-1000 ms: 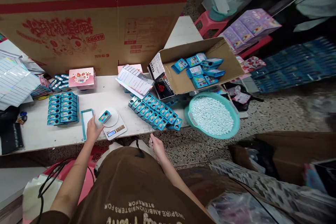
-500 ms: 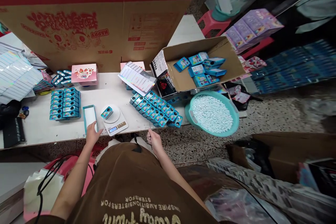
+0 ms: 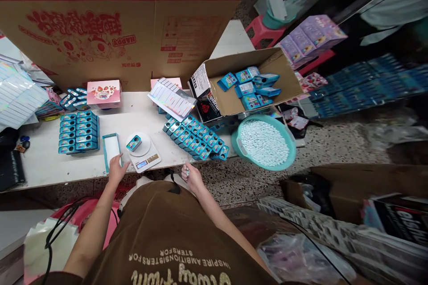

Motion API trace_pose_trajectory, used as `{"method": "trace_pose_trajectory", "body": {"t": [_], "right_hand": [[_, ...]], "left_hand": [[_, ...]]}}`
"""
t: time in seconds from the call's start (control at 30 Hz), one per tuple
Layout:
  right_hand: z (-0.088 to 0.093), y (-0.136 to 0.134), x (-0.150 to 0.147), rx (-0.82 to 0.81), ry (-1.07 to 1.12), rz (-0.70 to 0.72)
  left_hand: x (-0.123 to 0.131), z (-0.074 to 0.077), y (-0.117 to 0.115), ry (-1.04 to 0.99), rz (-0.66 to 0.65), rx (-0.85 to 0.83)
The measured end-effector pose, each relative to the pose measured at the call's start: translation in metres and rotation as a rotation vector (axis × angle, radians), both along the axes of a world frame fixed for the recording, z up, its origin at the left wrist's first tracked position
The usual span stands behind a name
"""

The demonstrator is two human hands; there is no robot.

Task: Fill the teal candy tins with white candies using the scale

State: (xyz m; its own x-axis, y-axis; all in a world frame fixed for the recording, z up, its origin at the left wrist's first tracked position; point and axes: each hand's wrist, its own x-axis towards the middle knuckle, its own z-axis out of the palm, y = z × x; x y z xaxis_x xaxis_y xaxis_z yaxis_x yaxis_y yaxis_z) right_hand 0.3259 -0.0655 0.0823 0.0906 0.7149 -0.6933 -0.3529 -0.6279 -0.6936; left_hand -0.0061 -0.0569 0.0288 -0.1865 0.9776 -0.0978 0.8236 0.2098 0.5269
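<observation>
Brown short-sleeved shirt, pale block lettering, larger pale script, light-coloured trousers

1 tin atop 1 scale

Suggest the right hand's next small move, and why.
I'd probably bring the right hand over to the tin on the scale: what look like white bits show at its fingertips, similar to those in the basin, and the tin's dark opening is in view.
</observation>
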Motion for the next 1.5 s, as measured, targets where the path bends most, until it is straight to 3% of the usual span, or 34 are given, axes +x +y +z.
{"method": "trace_pose_trajectory", "body": {"t": [0.13, 0.23, 0.4, 0.57, 0.73, 0.93, 1.2, 1.5], "right_hand": [[0.003, 0.034, -0.021, -0.125, 0.337, -0.132], [0.005, 0.065, -0.048, -0.152, 0.444, -0.123], [0.004, 0.110, -0.102, -0.094, 0.491, -0.088], [-0.004, 0.135, -0.148, 0.035, 0.423, -0.023], [-0.010, 0.143, -0.173, 0.126, 0.310, 0.012], [-0.010, 0.143, -0.178, 0.085, 0.276, 0.025], [-0.021, 0.134, -0.178, 0.149, 0.157, 0.100], [-0.031, 0.131, -0.185, 0.261, 0.026, 0.068]], "left_hand": [[0.007, -0.001, 0.000, -0.066, 0.060, 0.017], [0.014, -0.002, -0.002, -0.138, 0.130, 0.035], [0.023, -0.003, -0.003, -0.188, 0.222, 0.055], [0.025, -0.007, -0.017, -0.213, 0.301, 0.068], [0.026, -0.012, -0.051, -0.253, 0.406, 0.015], [0.028, -0.020, -0.084, -0.313, 0.531, -0.077], [0.030, -0.028, -0.089, -0.327, 0.566, -0.048], [0.035, -0.030, -0.096, -0.332, 0.594, -0.027]]}}
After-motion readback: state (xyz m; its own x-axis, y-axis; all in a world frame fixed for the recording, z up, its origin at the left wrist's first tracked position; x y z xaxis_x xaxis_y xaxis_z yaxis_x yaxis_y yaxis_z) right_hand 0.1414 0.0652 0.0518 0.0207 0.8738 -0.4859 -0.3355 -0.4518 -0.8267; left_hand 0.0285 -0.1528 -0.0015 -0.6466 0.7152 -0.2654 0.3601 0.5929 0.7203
